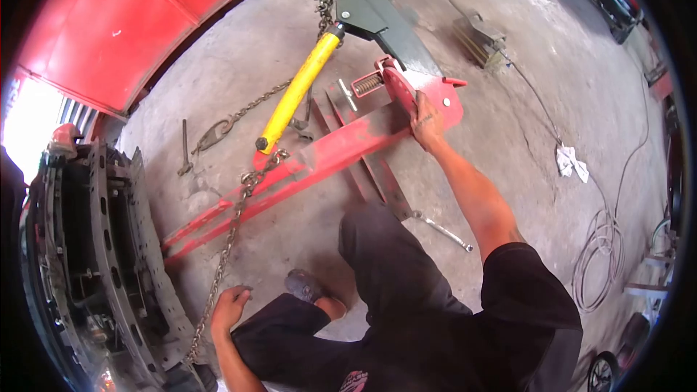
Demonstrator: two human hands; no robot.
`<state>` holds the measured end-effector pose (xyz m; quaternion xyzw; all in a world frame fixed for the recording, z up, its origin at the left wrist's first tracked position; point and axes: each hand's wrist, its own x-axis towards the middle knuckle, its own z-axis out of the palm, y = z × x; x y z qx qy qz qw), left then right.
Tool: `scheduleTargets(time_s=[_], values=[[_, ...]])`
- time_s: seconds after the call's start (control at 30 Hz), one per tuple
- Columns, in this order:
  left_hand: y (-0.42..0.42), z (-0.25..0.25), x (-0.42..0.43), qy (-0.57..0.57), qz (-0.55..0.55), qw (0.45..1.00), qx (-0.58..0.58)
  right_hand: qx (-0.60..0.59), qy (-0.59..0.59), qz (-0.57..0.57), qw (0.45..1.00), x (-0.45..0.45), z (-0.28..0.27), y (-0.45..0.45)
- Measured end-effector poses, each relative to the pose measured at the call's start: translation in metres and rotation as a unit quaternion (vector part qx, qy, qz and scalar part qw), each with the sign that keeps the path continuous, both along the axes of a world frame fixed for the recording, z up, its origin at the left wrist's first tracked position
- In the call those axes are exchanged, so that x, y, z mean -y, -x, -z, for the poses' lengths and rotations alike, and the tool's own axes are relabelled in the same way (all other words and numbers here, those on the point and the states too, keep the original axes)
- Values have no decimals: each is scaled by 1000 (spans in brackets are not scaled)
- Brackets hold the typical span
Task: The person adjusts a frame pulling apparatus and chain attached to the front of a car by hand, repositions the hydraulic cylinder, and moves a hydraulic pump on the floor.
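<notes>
My right hand (427,122) rests on the red bracket plate (444,94) where the dark steel arm (377,14) meets the red beam (341,147); its fingers are pressed together against the plate's edge. Low on the left, my left hand (231,305) hovers over my knee, fingers curled, beside the hanging chain (234,229); whether it holds anything cannot be made out. A yellow cylinder (301,91) slants between the dark arm and the red beam. The chain hooks around the beam near the cylinder's lower end. A coil spring (369,86) sits by the bracket.
A vehicle's front frame (109,247) stands at the left. On the concrete floor lie a ratchet wrench (443,231), a hammer-like tool (185,147), a chain hook (212,135), a white rag (572,162) and a coiled hose (601,261). Red panels (123,22) stand at the upper left.
</notes>
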<state>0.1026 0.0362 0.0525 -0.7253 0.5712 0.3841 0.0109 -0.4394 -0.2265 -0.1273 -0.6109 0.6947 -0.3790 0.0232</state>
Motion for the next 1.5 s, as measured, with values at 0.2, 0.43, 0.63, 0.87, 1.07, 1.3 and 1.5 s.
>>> scheduleTargets(time_s=[0.2,0.43,0.63,0.87,1.07,1.3,1.5], values=[[-10,10,1,11,15,1000,-8,-9,7,-1,1000,1,3,1],[-8,9,2,14,15,1000,2,-7,14,-12,1000,-1,-2,1],[-5,10,2,3,-6,1000,-8,1,-6,-6,1000,-6,-10,-1],[2,2,3,-7,-5,1000,-7,-8,-19,1,1000,-3,-7,-1],[-3,7,1,-6,-13,1000,-15,-19,-21,6,1000,-3,-4,0],[-7,11,-1,-4,-13,1000,-16,-34,16,7,999,-3,-4,0],[-12,14,-3,10,5,1000,-2,4,-4,14,1000,1,1,-1]])
